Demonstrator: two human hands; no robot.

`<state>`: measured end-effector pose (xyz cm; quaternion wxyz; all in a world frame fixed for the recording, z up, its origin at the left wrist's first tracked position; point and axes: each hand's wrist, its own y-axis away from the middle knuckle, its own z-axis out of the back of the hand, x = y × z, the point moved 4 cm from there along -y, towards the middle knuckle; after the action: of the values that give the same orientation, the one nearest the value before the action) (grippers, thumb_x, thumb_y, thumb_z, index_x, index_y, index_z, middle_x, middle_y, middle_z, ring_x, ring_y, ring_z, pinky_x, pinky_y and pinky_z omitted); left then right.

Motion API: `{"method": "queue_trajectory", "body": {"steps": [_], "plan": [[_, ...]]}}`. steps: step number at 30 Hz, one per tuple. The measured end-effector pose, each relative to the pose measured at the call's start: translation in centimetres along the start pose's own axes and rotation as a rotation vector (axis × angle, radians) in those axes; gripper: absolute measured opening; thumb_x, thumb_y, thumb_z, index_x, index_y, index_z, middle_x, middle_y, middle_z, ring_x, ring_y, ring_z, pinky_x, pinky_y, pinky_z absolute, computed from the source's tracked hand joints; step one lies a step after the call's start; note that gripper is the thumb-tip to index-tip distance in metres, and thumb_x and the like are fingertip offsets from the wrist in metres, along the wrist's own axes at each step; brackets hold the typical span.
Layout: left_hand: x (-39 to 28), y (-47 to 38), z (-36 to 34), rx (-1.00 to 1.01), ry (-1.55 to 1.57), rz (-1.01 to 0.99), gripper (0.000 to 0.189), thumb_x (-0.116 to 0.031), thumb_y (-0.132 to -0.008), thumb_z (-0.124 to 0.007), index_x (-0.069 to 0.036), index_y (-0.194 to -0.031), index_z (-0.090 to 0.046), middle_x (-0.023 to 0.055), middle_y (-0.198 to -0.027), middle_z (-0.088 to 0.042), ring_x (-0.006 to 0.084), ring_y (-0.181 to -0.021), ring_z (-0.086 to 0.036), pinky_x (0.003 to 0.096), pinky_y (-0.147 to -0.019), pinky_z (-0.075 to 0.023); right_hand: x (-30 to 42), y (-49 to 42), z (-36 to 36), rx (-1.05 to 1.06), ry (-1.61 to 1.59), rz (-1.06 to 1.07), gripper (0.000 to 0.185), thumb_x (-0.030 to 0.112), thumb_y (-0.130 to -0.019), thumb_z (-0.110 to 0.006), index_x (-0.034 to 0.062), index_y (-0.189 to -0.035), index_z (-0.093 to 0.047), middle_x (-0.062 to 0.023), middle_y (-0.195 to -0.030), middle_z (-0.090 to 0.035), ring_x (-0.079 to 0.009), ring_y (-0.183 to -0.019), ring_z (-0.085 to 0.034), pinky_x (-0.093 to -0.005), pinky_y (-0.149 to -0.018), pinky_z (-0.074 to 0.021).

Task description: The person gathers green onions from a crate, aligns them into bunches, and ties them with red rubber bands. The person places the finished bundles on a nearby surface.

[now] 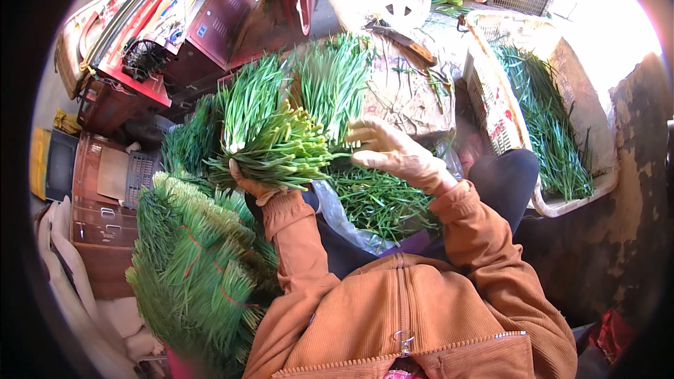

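Note:
My left hand (256, 183), in a glove, is closed around a thick bundle of long green stalks (284, 150), its pale cut ends pointing up and to the right. Just right of those ends is my right hand (392, 151), gloved, fingers apart, with a single stalk end close to its fingertips; whether they touch is unclear. Beyond the bundle, two heaps of green leafy stalks (334, 76) lie on a covered work surface (405, 97). A knife with a wooden handle (416, 52) rests at its far side. Loose green leaves (384, 202) lie on clear plastic between my legs.
Tied bundles of green stalks (195, 263) are piled at my left. To the right stands a white plastic crate (497, 84) holding more greens. A dark red metal cabinet (210, 16) is at the back left, and a brown cabinet (105, 226) with drawers stands farther left.

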<state>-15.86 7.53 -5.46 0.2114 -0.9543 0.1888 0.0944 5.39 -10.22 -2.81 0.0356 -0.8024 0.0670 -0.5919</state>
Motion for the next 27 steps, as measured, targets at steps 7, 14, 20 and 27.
{"method": "queue_trajectory", "body": {"steps": [7, 14, 20, 27], "plan": [[1.6, -0.3, -0.6, 0.024, -0.053, 0.202, 0.059, -0.046, -0.084, -0.041, -0.009, -0.129, -0.046, 0.0175, -0.134, -0.043, 0.0343, -0.119, -0.044, 0.0530, -0.100, -0.0344, 2.0, -3.8, -2.8, -0.201, 0.667, 0.193, 0.050, 0.027, -0.079, -0.066, 0.0037, -0.119, -0.048, -0.0210, -0.094, -0.062, -0.0322, -0.089, -0.061, -0.0380, -0.077, -0.0467], [1.1, 0.1, 0.2, -0.420, -0.347, -0.067, 0.057, -0.046, -0.084, -0.040, -0.010, -0.128, -0.048, 0.0173, -0.134, -0.043, 0.0356, -0.120, -0.043, 0.0554, -0.099, -0.0345, 2.0, -1.3, 2.9, -0.503, 1.175, 0.167, 0.015, 0.019, -0.080, -0.056, 0.0063, -0.084, -0.061, -0.0170, -0.072, -0.061, -0.0343, -0.069, -0.061, -0.0409, -0.061, -0.0481], [0.3, -0.2, 1.4, -0.355, -0.296, -0.013, 0.067, -0.052, -0.080, -0.044, -0.005, -0.128, -0.046, 0.0287, -0.130, -0.042, 0.0492, -0.112, -0.045, 0.0668, -0.090, -0.0358, -2.5, 1.5, 6.4, -0.143, 1.171, 0.154, 0.023, 0.007, -0.074, -0.062, 0.0046, -0.097, -0.064, -0.0127, -0.084, -0.065, -0.0263, -0.080, -0.063, -0.0326, -0.071, -0.0492], [3.3, 0.4, -2.8, -0.397, -0.271, -0.064, 0.068, -0.055, -0.077, -0.046, -0.008, -0.126, -0.049, 0.0248, -0.122, -0.051, 0.0472, -0.107, -0.049, 0.0630, -0.089, -0.0388, 2.2, -2.4, -0.6, 0.030, 0.126, 0.199, 0.040, 0.017, -0.085, -0.063, 0.0001, -0.119, -0.052, -0.0062, -0.106, -0.059, -0.0135, -0.095, -0.055, -0.0283, -0.084, -0.0453]]}}
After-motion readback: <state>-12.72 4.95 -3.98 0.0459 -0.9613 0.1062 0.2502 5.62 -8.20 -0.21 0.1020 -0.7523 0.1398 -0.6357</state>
